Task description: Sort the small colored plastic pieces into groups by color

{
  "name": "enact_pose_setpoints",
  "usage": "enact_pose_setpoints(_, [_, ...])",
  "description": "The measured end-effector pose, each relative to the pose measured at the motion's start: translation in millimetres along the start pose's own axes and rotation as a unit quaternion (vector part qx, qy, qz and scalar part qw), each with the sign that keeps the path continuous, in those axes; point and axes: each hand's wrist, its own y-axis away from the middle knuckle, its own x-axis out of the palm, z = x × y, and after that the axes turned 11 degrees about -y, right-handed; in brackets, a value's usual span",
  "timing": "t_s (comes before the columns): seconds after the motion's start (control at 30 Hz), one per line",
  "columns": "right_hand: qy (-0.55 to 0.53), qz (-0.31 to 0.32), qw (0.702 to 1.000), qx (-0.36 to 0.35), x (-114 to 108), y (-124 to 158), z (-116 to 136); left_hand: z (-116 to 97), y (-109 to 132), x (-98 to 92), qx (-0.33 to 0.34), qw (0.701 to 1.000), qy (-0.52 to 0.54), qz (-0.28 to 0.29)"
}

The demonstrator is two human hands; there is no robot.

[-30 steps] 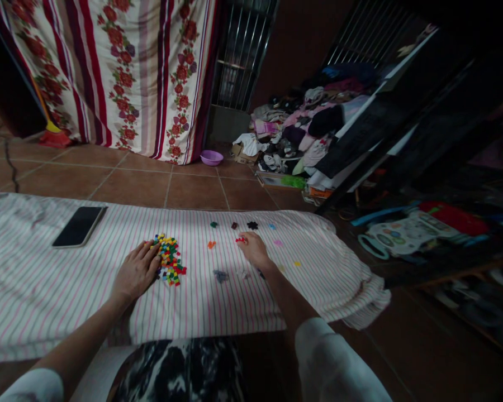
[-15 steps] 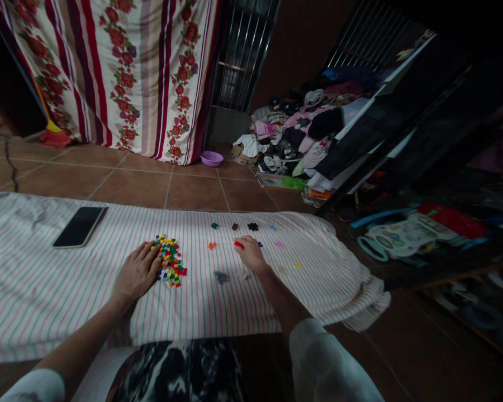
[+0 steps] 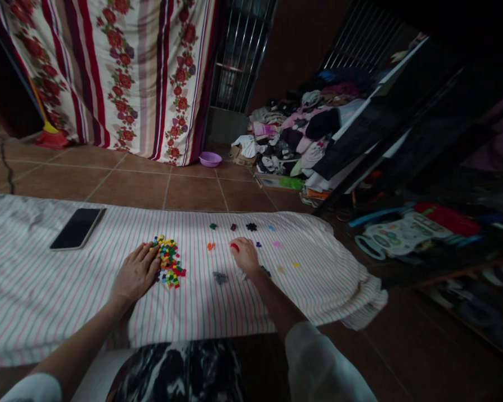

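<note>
Right hand (image 3: 245, 255) bends its fingers at the red blocks (image 3: 234, 246); whether it grips them, I cannot tell. Left hand (image 3: 137, 272) lies loose and flat against the left side of the mixed block pile (image 3: 170, 262). Bare striped cloth (image 3: 197, 301) separates the pile from the orange blocks (image 3: 210, 246); black blocks (image 3: 251, 226) sit near the cloth's far edge, and the phone (image 3: 77, 229) lies far left, well apart from the pile.

Your left hand (image 3: 136, 271) rests palm down, its fingers (image 3: 139, 252) extended; your right hand (image 3: 246, 255) is curled inward. Both your forearms (image 3: 88, 326) reach forward.
</note>
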Motion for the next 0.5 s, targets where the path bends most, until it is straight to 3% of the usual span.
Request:
enact_pose_setpoints(0.23, [-0.015,-0.011,1.000,-0.003,2.3,0.1,-0.1,1.0,2.7,1.7,-0.009,0.999,0.044,0.029])
enact_pose_setpoints(0.5, [-0.035,-0.008,0.999,-0.020,2.5,-1.9,-3.0,-0.8,-0.8,-2.6,-0.034,0.998,0.025,0.037])
